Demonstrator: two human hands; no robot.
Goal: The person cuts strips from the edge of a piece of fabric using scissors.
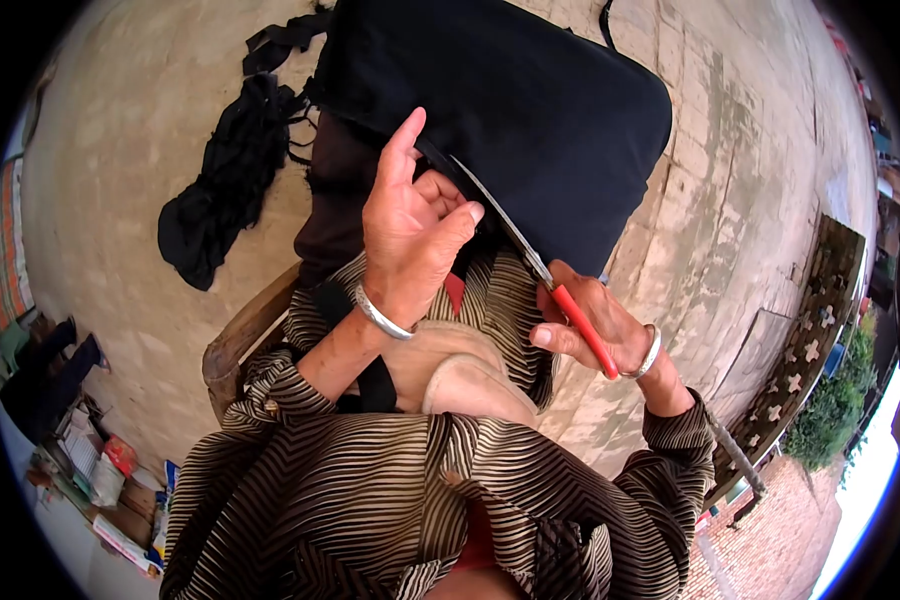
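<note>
A large black cloth piece (510, 90), smooth and squared like a cushion, lies across my lap and knees. My left hand (410, 235) is at its near edge, index finger stretched out, the other fingers curled with the thumb against the cloth's edge. What lies inside the curl is partly hidden. My right hand (595, 320) grips scissors (582, 328) by their red handles. Their long metal blades point up and left along the cloth's near edge, close to my left thumb. Whether the blades are between layers of cloth I cannot tell.
Black cloth scraps (230, 180) lie on the pale paved floor (120, 230) to the left. A wooden chair arm (240, 345) is by my left side. A pierced low wall (810, 340) stands at right, with plants beyond. Assorted bags and boxes (110, 475) sit at lower left.
</note>
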